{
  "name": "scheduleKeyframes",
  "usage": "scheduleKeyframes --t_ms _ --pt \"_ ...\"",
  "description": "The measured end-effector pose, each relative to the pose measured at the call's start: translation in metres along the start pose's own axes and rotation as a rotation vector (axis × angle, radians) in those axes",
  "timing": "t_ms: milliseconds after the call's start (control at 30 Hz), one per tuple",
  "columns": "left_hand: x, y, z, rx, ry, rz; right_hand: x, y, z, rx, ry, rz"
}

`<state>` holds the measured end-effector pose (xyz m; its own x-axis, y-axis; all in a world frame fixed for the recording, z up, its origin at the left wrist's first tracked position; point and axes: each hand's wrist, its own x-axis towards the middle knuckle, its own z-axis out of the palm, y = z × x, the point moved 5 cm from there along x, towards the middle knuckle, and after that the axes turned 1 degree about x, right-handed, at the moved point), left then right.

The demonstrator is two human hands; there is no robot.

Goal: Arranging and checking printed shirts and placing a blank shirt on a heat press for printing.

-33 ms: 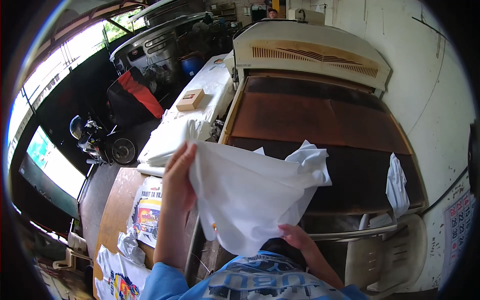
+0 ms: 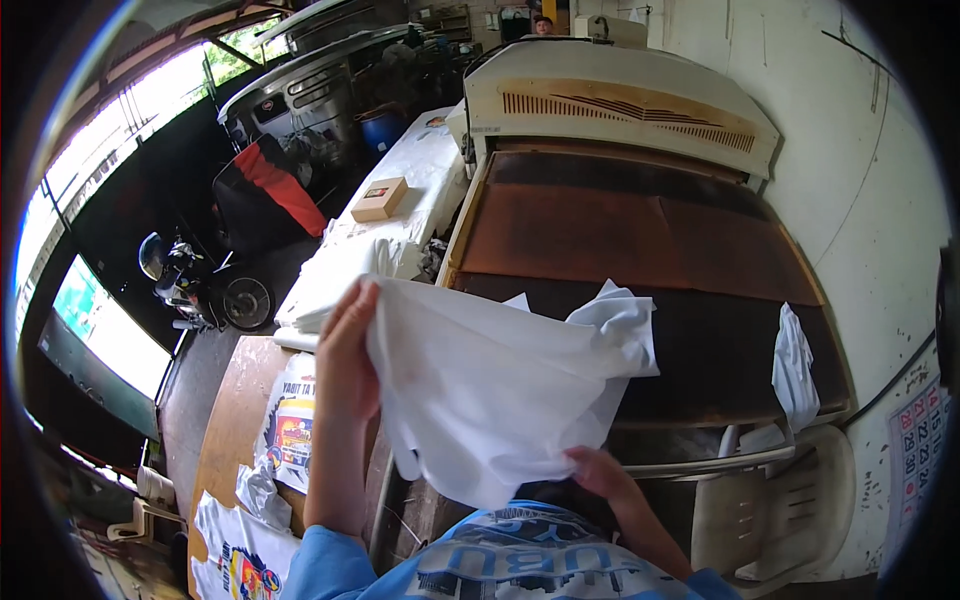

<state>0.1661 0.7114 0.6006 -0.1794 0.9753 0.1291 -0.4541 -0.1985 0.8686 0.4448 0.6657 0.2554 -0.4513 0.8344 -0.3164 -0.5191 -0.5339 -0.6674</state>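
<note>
Between my hands I hold up a white shirt (image 2: pixel 480 380), partly spread and loosely draped. My left hand (image 2: pixel 350 335) pinches its upper left corner, fingers closed around the edge. My right hand (image 2: pixel 597 472) grips the lower right edge, with thumb and fingers pressed together. The shirt's far right part lies bunched on the dark belt (image 2: pixel 700 350) of a large conveyor machine. On the wooden table (image 2: pixel 222 425) at the left lie a printed white shirt (image 2: pixel 292 425) and another printed shirt (image 2: pixel 238 550), beside a crumpled white cloth (image 2: pixel 262 495).
The machine's cream hood (image 2: pixel 620 105) stands at the far end of the belt. Another white cloth (image 2: pixel 795 370) hangs over the belt's right edge, above a plastic chair (image 2: pixel 775 505). A long white-covered table (image 2: pixel 425 165) bears a cardboard box (image 2: pixel 380 199). A person (image 2: pixel 543 25) is far back.
My left hand has shifted slightly left with the shirt's corner, and my right hand slightly right. A small coloured spot on the shirt's lower left edge no longer shows.
</note>
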Motion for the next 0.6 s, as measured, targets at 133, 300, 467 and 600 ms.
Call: scheduleKeyframes --t_ms 133,300,467,600 --pt "0.011 0.033 -0.034 0.191 0.193 0.093 -0.049 -0.134 0.024 0.004 0.087 -0.399" --pt "0.005 0.069 -0.027 0.066 0.064 0.369 -0.127 -0.241 0.081 0.249 0.242 -0.914" --pt "0.025 0.085 -0.032 0.111 0.151 0.468 -0.129 -0.251 0.025 0.048 0.080 -0.873" --pt "0.033 0.110 -0.045 0.071 0.050 0.542 -0.162 -0.298 0.127 -0.239 0.460 -1.133"
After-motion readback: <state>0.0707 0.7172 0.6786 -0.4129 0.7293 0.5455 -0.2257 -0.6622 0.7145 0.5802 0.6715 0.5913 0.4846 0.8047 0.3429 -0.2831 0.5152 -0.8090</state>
